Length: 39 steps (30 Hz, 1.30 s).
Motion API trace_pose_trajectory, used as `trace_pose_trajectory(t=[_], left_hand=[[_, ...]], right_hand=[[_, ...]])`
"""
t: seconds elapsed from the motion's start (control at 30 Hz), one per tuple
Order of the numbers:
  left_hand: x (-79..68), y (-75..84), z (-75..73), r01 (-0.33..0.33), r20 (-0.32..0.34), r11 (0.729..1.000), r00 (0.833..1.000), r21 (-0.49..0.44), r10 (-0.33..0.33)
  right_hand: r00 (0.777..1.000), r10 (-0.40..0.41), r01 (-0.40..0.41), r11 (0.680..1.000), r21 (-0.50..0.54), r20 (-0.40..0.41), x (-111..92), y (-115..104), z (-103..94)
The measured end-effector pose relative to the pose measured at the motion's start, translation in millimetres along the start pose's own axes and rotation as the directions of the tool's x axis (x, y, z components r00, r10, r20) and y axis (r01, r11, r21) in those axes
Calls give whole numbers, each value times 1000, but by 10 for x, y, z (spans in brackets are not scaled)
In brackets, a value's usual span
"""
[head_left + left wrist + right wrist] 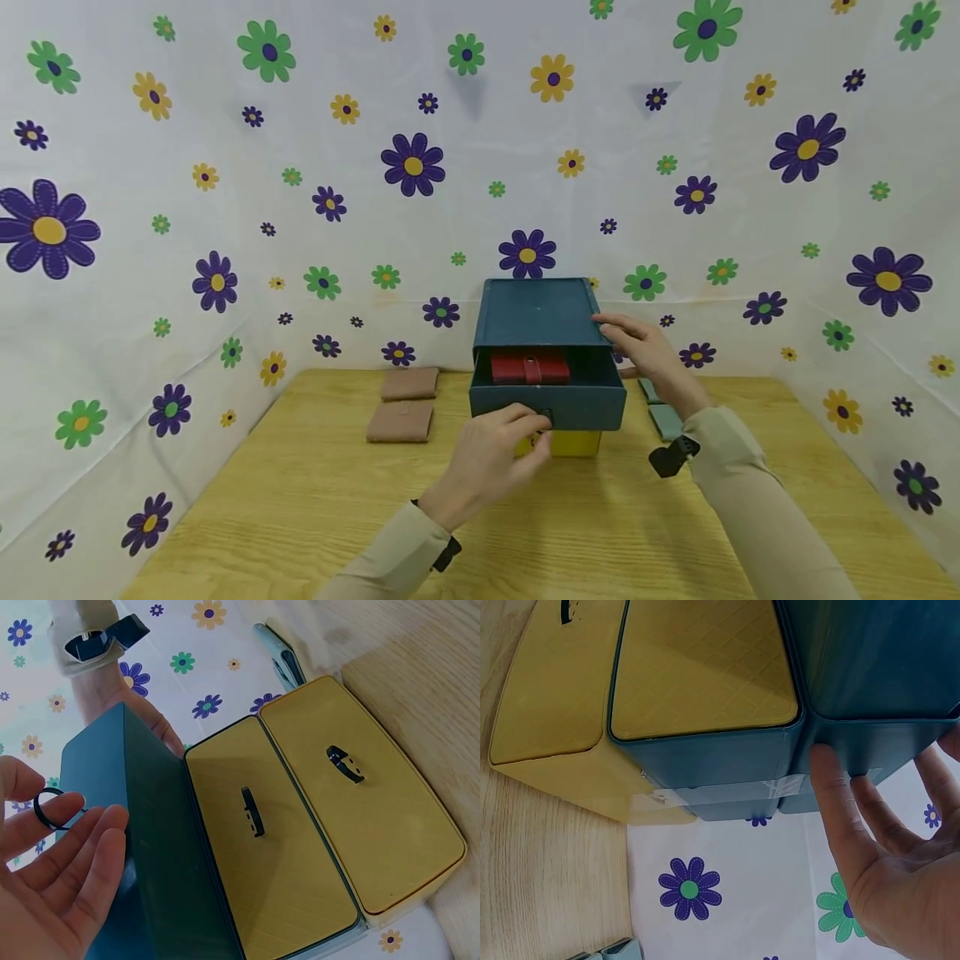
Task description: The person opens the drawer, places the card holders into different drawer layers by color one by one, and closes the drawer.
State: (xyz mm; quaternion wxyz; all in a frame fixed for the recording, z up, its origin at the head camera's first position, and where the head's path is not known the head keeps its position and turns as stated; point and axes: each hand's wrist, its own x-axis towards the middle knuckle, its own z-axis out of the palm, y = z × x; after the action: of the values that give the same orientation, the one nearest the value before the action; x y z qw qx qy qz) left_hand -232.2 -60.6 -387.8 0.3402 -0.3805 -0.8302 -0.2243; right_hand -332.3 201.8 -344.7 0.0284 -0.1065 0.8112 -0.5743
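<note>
Blue drawer [581, 410] faces me, front longest crosswise; my left grip [491, 458] hooks its ring [37, 812], my straight-fingered right grip [651, 362] touches the casing [536, 312].

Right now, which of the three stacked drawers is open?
The top drawer: it is blue-fronted and juts forward, showing a red wallet inside; the yellow-fronted middle drawer and bottom drawer below are shut.

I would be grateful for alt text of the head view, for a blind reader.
A person's left hand holds the pull of an open blue drawer containing a red wallet, while the right hand touches the side of the cabinet. On the wooden table, two brown wallets lie left of it and two green wallets right, before a flowery backdrop.
</note>
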Motion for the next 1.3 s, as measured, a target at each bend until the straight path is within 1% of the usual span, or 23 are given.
trace_pose_trajectory(t=[0.23, 0.47, 0.73, 0.97, 1.3], left_hand=[[46, -69, 45, -1, 20, 1000, 1000, 2, 1], [94, -165, 125, 14, 25, 1000, 1000, 10, -14], [185, -293, 203, 67, 38, 998, 997, -23, -66], [225, -331, 223, 108, 52, 994, 993, -16, -107], [291, -402, 292, 147, 44, 988, 988, -47, -145]], right_hand=[[1000, 16, -16, 1000, 22, 1, 4, 7, -5], [1000, -6, 6, 1000, 21, 3, 9, 34, -9], [1000, -11, 11, 999, 40, 1, 22, 26, -10], [1000, -12, 12, 998, 59, 11, 15, 35, 4], [1000, -30, 30, 996, 83, 8, 30, 32, -9]])
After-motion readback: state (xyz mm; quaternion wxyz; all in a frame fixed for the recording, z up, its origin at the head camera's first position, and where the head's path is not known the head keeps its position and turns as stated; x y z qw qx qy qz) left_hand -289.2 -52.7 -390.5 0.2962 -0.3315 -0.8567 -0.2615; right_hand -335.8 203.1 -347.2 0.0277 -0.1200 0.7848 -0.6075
